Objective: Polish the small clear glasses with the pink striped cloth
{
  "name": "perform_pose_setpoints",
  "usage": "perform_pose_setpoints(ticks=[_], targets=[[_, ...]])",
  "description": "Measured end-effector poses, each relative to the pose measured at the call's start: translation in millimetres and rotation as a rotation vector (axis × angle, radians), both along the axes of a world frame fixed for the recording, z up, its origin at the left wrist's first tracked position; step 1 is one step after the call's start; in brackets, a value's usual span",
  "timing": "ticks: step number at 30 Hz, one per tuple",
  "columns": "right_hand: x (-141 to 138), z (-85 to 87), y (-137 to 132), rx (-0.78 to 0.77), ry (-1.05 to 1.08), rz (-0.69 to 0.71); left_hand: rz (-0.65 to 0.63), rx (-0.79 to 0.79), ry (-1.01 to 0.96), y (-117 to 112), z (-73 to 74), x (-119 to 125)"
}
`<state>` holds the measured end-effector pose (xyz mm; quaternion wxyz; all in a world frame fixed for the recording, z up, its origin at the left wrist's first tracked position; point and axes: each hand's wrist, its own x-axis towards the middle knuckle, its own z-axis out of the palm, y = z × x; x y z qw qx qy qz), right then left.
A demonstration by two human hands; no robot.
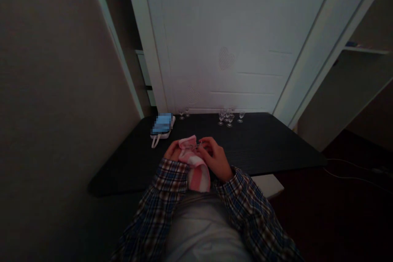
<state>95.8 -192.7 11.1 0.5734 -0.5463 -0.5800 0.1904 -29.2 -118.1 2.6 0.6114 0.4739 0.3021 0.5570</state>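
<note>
Between left grip [172, 150] and right grip [217, 159] | glass [196, 145] | against pink cloth [194, 159]

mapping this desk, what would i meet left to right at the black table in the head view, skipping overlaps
white strapped case → pink-and-white striped cloth → cluster of stemmed glasses → lone stemmed glass

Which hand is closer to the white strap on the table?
Left. The left hand is just right of the strap and a bit nearer the person; the right hand is farther right, beyond the pink cloth.
</note>
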Motion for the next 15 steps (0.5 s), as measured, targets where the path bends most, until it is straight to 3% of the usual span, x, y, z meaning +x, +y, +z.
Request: perform_pose_setpoints(ticks=[15], targets=[[1, -0.6, 0, 0.008, -0.039, 0.007, 0.013, 0.025, 0.044, 12, -12.9, 0]])
